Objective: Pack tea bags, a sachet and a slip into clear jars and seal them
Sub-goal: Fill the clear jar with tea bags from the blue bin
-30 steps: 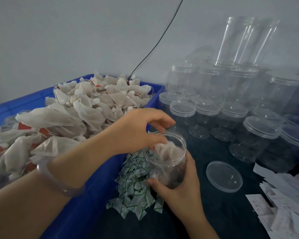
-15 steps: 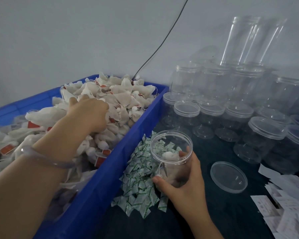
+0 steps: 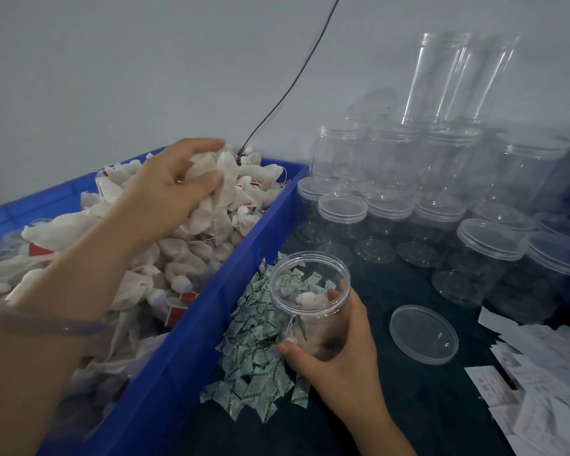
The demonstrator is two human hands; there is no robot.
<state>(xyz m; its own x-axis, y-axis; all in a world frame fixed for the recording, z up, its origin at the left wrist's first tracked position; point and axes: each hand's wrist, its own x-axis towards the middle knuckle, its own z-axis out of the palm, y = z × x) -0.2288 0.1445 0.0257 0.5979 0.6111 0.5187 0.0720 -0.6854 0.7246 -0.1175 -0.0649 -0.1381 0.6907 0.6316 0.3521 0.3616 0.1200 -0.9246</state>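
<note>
Where wall [image 3: 112, 60] meets table [image 3: 408, 406], left fingers [image 3: 208, 180] round tea bags [image 3: 226, 169], right fingers [image 3: 298, 353] round jar [image 3: 310, 319].

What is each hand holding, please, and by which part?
The left hand grips a bunch of tea bags by their pouches, over the blue crate. The right hand holds the open jar around its lower side wall.
</note>
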